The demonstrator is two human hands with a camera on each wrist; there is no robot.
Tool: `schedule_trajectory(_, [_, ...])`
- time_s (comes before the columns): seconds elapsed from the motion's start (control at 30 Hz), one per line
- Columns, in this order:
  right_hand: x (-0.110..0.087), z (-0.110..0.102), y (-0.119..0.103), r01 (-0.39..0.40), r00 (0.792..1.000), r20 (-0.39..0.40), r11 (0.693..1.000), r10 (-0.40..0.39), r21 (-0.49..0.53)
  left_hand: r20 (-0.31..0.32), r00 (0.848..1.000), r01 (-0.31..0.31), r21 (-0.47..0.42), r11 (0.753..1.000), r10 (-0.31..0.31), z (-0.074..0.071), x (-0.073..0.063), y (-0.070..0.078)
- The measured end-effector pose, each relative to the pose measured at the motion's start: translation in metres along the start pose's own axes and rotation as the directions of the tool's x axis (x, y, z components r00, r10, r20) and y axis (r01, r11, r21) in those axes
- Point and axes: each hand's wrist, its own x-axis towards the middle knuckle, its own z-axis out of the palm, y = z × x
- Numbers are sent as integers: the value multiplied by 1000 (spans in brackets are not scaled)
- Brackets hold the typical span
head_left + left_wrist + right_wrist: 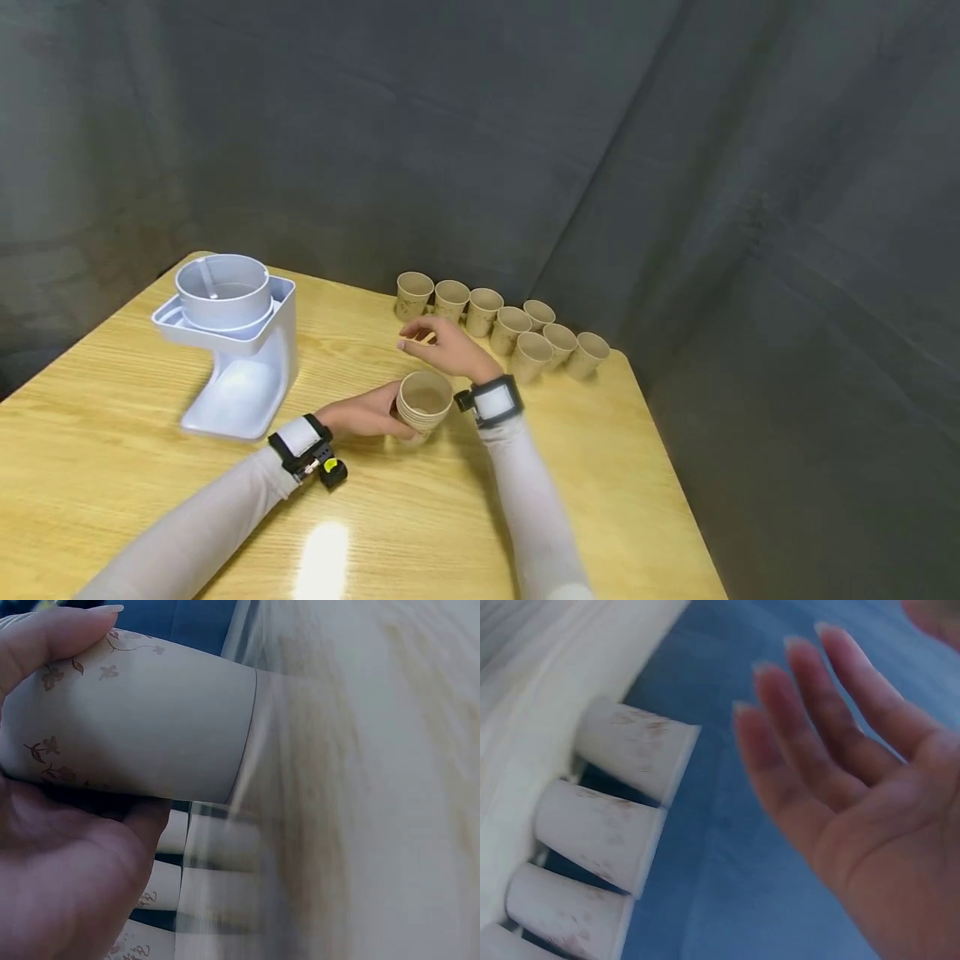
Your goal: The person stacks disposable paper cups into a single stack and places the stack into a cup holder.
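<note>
My left hand [369,412] grips a stack of nested paper cups [424,397] above the middle of the table, mouths up. In the left wrist view, the thumb and fingers curl round the outermost cup [142,720], which has a brown flower print. My right hand [448,345] hovers beyond the stack with nothing in it. Its fingers [795,757] are loosely bent and spread in the right wrist view. Single paper cups stand past it: the leftmost cup [414,295] begins a row, and a nearer cup [532,357] stands in a cluster at the right.
A light grey plastic stand [258,358] with a round tub [225,292] on top is at the table's left. Dark grey cloth [420,142] hangs behind the wooden table [375,533] and along its right side.
</note>
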Motion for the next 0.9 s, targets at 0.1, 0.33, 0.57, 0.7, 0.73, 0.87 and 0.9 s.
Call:
schedule_trajectory(0.1, [20,2,17,14,999,-48,1000,-14,4,-23,1000,3,8,1000,-3,3,-1,-2])
schedule_trajectory(0.33, [63,9,49,-67,991,-120,993,56,-95,-27,1000,10,-36,999,-11,11,-2,-5])
schedule_trajectory(0.57, [85,10,64,-133,990,-74,972,121,-193,-21,999,27,-41,999,-28,19,-1,-7])
schedule_trajectory(0.7, [93,11,75,-165,986,-50,957,158,-237,-8,1000,6,-31,999,-7,22,0,-5])
schedule_trajectory(0.73, [95,12,78,-176,984,-45,951,171,-255,-8,1000,9,-31,999,-10,23,1,-5])
schedule_trajectory(0.87, [99,14,85,-203,977,-11,920,212,-336,-7,1000,4,-30,1000,-5,25,2,-5])
schedule_trajectory(0.9, [99,13,86,-204,976,-2,912,218,-355,-9,1000,6,-25,1000,-6,26,3,-4])
